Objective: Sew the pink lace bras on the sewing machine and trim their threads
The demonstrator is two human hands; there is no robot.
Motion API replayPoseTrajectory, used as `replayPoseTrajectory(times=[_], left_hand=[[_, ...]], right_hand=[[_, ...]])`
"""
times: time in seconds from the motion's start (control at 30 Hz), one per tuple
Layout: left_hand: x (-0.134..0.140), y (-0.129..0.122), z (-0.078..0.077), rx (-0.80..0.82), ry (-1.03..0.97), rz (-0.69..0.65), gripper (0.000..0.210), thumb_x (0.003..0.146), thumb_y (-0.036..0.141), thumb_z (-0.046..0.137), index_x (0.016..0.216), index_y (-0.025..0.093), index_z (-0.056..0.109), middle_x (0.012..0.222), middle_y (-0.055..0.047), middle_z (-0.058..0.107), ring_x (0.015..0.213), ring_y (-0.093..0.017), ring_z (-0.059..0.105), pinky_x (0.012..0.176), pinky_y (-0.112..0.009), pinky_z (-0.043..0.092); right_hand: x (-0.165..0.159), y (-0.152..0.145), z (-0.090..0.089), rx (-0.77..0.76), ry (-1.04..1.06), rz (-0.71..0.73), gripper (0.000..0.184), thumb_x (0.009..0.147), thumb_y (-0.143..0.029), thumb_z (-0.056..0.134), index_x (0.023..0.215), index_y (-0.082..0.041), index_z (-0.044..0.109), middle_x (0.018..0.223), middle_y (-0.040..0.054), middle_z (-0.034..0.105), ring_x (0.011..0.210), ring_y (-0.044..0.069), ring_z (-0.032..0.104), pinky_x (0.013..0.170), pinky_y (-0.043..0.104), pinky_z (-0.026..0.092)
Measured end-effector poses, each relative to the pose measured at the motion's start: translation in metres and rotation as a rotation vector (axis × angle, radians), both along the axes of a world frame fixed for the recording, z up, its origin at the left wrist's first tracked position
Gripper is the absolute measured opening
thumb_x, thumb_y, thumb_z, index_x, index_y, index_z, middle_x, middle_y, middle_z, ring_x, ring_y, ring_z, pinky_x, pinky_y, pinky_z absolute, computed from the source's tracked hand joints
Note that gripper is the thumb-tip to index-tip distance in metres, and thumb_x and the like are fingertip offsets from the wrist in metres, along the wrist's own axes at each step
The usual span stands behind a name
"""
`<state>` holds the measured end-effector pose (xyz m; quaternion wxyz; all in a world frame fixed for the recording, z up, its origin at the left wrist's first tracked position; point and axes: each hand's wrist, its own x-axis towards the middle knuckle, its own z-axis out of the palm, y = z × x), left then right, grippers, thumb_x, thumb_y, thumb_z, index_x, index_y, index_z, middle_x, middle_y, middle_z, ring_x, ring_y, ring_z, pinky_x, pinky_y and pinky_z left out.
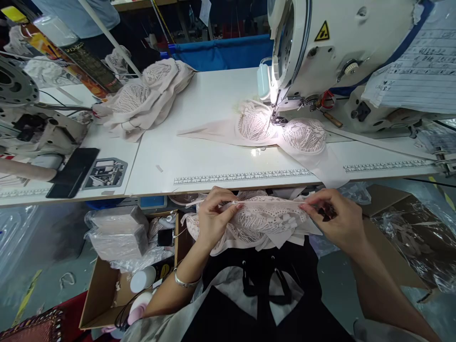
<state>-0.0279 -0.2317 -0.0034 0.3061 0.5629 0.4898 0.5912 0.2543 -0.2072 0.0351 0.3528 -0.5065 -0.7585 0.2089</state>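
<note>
My left hand [216, 216] and my right hand [337, 216] are in front of the table edge, above my lap. Each pinches one end of a thin pale strip [270, 203], which is stretched straight between them. Beneath it, a heap of pale pink lace bra pieces [258, 225] lies across my lap. On the table, another lace bra [302, 135] is under the needle area of the sewing machine [331, 47], with one wing spread to the left and the other hanging over the edge. The machine's lamp lights its left cup.
More lace bra pieces [142, 95] are piled at the table's back left. A black phone [73, 173] lies near a second machine [35, 128]. Below are a cardboard box [98, 294] with packets and, at right, another box [388, 204]. A person [83, 16] stands behind the table.
</note>
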Motion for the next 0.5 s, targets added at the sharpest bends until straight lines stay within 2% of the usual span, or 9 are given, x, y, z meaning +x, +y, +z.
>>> replayPoseTrajectory(times=[0.1, 0.2, 0.33, 0.4, 0.5], left_hand=[[0.001, 0.001, -0.002, 0.009, -0.020, -0.002, 0.006, 0.082, 0.027, 0.084, 0.081, 0.024, 0.078, 0.081, -0.001, 0.071, 0.082, -0.017, 0.064, 0.075, -0.030, 0.052], [0.004, 0.002, -0.004, 0.007, -0.072, -0.017, 0.008, 0.080, 0.029, 0.085, 0.080, 0.024, 0.078, 0.080, -0.002, 0.071, 0.081, -0.018, 0.065, 0.075, -0.031, 0.053], [0.002, 0.002, -0.003, -0.017, -0.149, -0.035, 0.011, 0.078, 0.030, 0.087, 0.077, 0.023, 0.078, 0.081, -0.002, 0.071, 0.082, -0.017, 0.065, 0.077, -0.030, 0.053], [-0.004, 0.002, 0.001, -0.075, -0.178, -0.118, 0.016, 0.078, 0.032, 0.087, 0.075, 0.021, 0.075, 0.078, -0.002, 0.069, 0.078, -0.017, 0.064, 0.074, -0.029, 0.052], [-0.012, 0.003, 0.015, -0.272, -0.087, -0.398, 0.022, 0.082, 0.037, 0.083, 0.080, 0.018, 0.071, 0.078, -0.003, 0.068, 0.073, -0.015, 0.061, 0.069, -0.027, 0.049]], right_hand=[[-0.003, 0.004, 0.002, -0.003, -0.043, 0.009, 0.009, 0.093, -0.035, 0.069, 0.094, -0.027, 0.071, 0.076, 0.0023, 0.071, 0.059, 0.017, 0.061, 0.053, 0.031, 0.046], [-0.004, 0.009, 0.008, -0.049, -0.024, 0.053, 0.017, 0.094, -0.035, 0.066, 0.081, -0.026, 0.071, 0.074, 0.0022, 0.069, 0.058, 0.016, 0.056, 0.053, 0.031, 0.043], [0.004, 0.018, 0.021, -0.227, 0.112, 0.159, 0.020, 0.090, -0.038, 0.071, 0.076, -0.024, 0.070, 0.072, 0.0022, 0.066, 0.054, 0.013, 0.047, 0.049, 0.029, 0.037], [0.010, 0.023, 0.028, -0.327, 0.188, 0.248, 0.020, 0.088, -0.038, 0.074, 0.074, -0.024, 0.071, 0.070, 0.0014, 0.063, 0.053, 0.012, 0.043, 0.048, 0.028, 0.034], [0.009, 0.027, 0.040, -0.429, 0.234, 0.407, 0.024, 0.086, -0.039, 0.075, 0.070, -0.023, 0.069, 0.065, 0.0004, 0.058, 0.052, 0.012, 0.041, 0.047, 0.027, 0.034]])
